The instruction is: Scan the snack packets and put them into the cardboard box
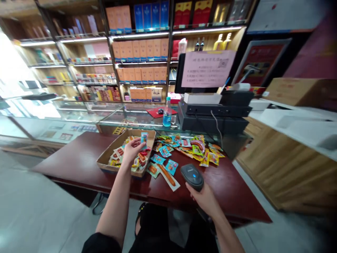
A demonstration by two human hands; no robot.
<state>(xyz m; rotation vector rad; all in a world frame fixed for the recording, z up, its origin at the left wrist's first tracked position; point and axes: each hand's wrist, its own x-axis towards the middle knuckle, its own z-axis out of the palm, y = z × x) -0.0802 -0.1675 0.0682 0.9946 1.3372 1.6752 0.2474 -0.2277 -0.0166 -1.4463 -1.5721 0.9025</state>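
Over the right part of a cardboard box (105,160), my left hand (132,149) pinches a small blue snack packet (144,137) and holds it upright. The box contains many snack packets in red, yellow and clear wrappers. My right hand (204,196) is wrapped round a black barcode scanner (192,175) with a blue light, above the table's front. Between the hands, a long wrapped sausage (168,176) lies on the table beside a blue packet (171,167). Behind them spreads a loose pile of yellow, green and blue packets (197,149).
The dark red table (79,151) meets a glass display counter (126,116). On the counter stand a bottle of blue drink (167,114) and a monitor with a pink paper sheet (207,68). A wooden cabinet (276,161) stands to the right.
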